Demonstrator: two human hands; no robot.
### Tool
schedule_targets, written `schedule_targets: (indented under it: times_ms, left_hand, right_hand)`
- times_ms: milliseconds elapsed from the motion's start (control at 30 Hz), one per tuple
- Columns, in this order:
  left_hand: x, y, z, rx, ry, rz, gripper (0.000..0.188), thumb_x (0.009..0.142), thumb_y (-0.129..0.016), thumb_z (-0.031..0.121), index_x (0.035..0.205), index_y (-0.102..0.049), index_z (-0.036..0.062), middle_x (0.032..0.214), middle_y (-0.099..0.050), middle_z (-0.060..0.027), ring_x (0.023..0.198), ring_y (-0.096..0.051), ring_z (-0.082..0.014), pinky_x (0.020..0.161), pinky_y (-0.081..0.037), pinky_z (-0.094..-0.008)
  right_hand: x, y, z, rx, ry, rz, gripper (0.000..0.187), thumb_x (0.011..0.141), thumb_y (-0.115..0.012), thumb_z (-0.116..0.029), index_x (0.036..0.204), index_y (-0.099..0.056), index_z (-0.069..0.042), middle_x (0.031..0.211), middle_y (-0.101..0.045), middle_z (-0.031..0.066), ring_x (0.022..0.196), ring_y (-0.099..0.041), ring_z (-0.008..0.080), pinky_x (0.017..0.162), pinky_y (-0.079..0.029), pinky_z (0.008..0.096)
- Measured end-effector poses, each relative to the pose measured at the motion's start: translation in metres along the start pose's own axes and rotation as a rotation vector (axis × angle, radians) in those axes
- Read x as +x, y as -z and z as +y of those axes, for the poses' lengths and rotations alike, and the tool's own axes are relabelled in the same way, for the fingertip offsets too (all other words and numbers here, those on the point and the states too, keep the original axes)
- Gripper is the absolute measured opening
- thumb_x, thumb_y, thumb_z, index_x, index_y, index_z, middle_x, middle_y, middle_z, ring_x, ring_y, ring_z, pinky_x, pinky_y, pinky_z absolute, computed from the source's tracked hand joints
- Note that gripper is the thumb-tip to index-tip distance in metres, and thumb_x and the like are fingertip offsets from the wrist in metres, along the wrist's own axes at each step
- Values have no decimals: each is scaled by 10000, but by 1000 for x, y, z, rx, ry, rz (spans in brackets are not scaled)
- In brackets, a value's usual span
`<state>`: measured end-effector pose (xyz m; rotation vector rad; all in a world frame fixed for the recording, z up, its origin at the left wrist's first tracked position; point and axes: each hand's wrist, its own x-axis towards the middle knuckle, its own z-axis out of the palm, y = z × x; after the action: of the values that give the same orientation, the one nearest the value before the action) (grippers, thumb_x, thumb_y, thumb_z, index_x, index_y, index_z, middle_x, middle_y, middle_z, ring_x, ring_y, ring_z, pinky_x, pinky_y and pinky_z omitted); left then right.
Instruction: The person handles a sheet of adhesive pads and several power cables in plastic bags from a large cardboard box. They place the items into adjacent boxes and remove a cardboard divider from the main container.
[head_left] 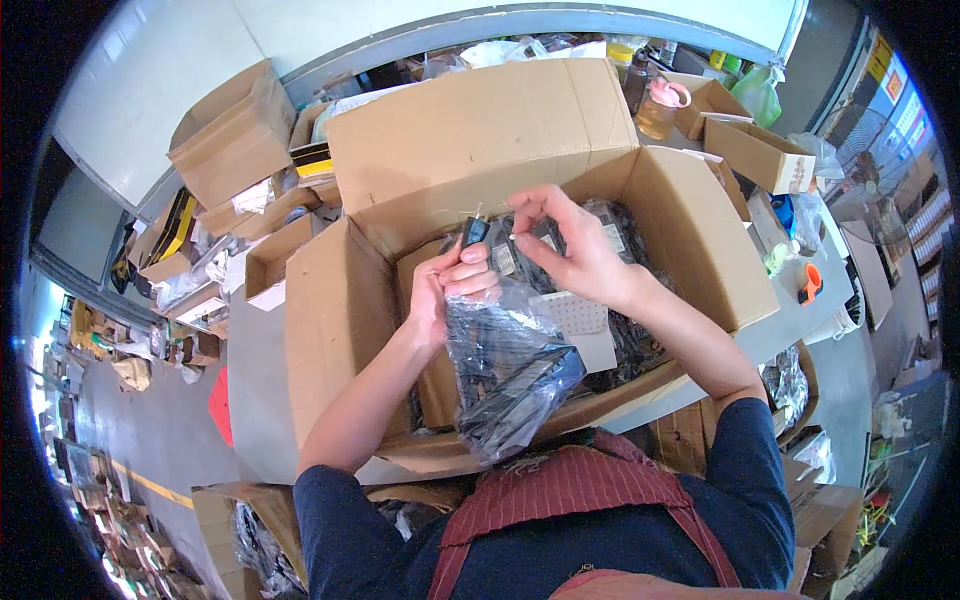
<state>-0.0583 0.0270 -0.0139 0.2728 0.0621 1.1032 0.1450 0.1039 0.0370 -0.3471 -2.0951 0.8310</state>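
Observation:
My left hand (452, 284) is closed around a black plug (475, 233), its thin metal prongs pointing up. Below that hand hangs a clear plastic bag (512, 365) with a black item inside, its exact kind hidden by the crinkled film. My right hand (580, 250) is raised just to the right of the plug, thumb and forefinger curved and apart. A small pale spot shows at its thumb tip; I cannot tell what it is. Both hands are over a large open cardboard box (480, 135), which holds several dark items in plastic and a dotted white card (575, 314).
The box stands on a grey table (255, 375). At right lie orange-handled scissors (810, 284); a pink-lidded jug (660, 108) stands behind. Smaller cartons (235, 130) crowd the far left. More open boxes with plastic-wrapped things (262, 545) are by my body.

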Motion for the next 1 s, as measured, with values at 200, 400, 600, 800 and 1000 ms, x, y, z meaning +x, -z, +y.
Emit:
schedule_targets:
  times_ms: [200,400,600,800,1000]
  left_hand:
    - [-2,0,0,68,-17,-23,249,1024,-450,295,862,-490,109,538,-308,134,506,-336,-32,569,-289,-223]
    - [-5,-7,1,30,-22,-20,260,1033,-437,312,875,-490,111,527,-298,139,505,-332,-33,568,-286,-222]
    - [-6,-9,0,45,-31,-10,272,1042,-418,318,879,-489,112,522,-293,138,500,-326,-28,558,-280,-216]
    - [-6,-9,0,15,-7,2,277,1042,-414,323,875,-488,114,523,-292,135,496,-320,-29,558,-280,-214]
    - [-8,-12,-2,55,-20,29,274,1038,-423,321,870,-488,115,526,-290,132,493,-317,-31,562,-285,-217]
  right_hand:
    - [25,-9,-10,-130,104,-35,382,855,-602,28,1221,-502,-23,916,-603,97,917,-627,251,826,-493,350]
    - [35,-28,-11,-299,219,-17,426,790,-588,59,1202,-525,-25,931,-573,109,928,-582,313,832,-484,398]
    - [34,-31,-12,-336,250,-1,336,802,-571,36,1134,-536,7,940,-580,177,887,-560,381,793,-473,450]
    - [33,-34,-15,-362,264,18,339,786,-584,38,1120,-539,5,934,-579,176,871,-559,376,775,-477,452]
    - [31,-33,-15,-388,251,-5,343,778,-592,40,1115,-540,-1,936,-582,165,867,-561,369,768,-478,443]
